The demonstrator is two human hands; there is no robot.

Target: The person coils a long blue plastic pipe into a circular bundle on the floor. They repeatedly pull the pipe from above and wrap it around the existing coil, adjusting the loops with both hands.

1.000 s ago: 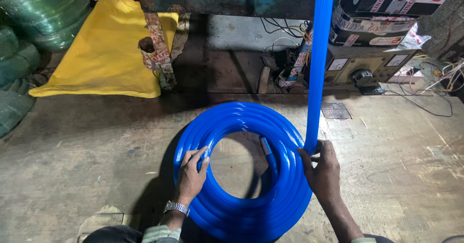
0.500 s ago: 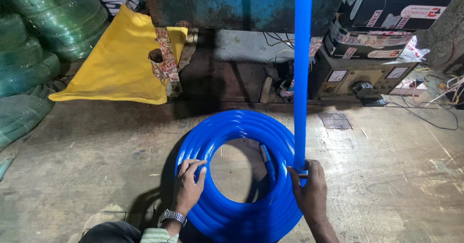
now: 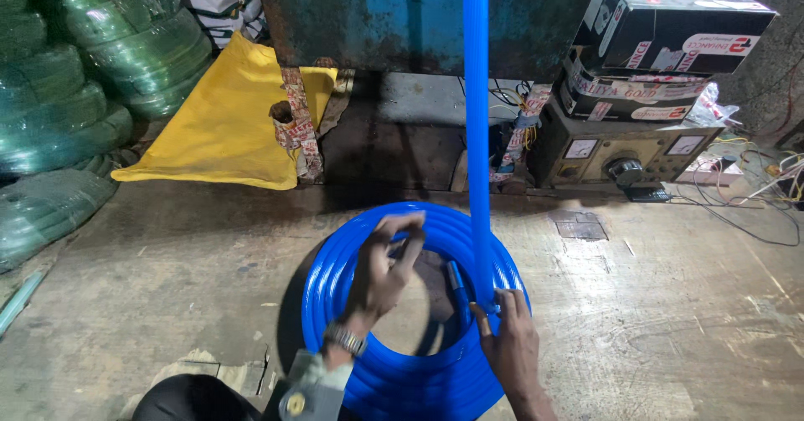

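Left hand (image 3: pixel 381 274) hovers with loose, half-spread fingers above the blue hose coil (image 3: pixel 394 379) lying flat on the near floor. Right hand (image 3: pixel 507 346) pinches the incoming hose strand (image 3: pixel 476 136) at the coil's right rim. The hose looks springy, smooth and probably slippery, best gripped low, near the coil.

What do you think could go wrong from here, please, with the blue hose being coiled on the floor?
The left hand is lifted over the blue hose coil, so the stacked loops could spring loose or slide apart. The right hand pinches the incoming hose strand right at the coil, so its fingers might get caught. The strand also runs close to the loose wires, which it might snag.
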